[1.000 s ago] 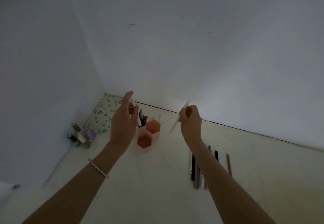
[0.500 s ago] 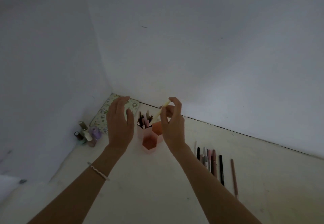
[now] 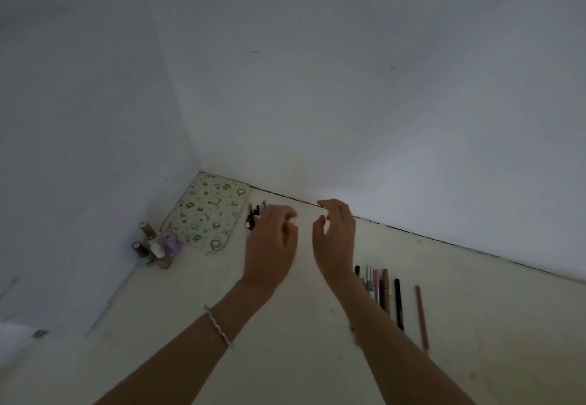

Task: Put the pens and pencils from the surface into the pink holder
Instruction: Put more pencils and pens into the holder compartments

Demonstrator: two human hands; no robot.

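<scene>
The pink holder is almost wholly hidden behind my left hand (image 3: 272, 239); only the tips of the pens standing in it (image 3: 253, 214) show at the hand's upper left. My left hand hovers there with loosely bent, blurred fingers and holds nothing. My right hand (image 3: 336, 236) hovers just to the right of it, fingers relaxed and empty. Several pens and pencils (image 3: 379, 287) lie in a row on the cream surface beside my right forearm, with a black pen (image 3: 399, 304) and a brown pencil (image 3: 421, 316) further right.
A floral pouch (image 3: 209, 214) lies in the corner, left of the holder. Several nail polish bottles (image 3: 155, 247) stand against the left wall. White walls close in the surface at the back and left.
My right hand let go of the yellow pen it held over the holder and is now empty. My left hand, empty since its white pen went in, moved right in front of the holder.
</scene>
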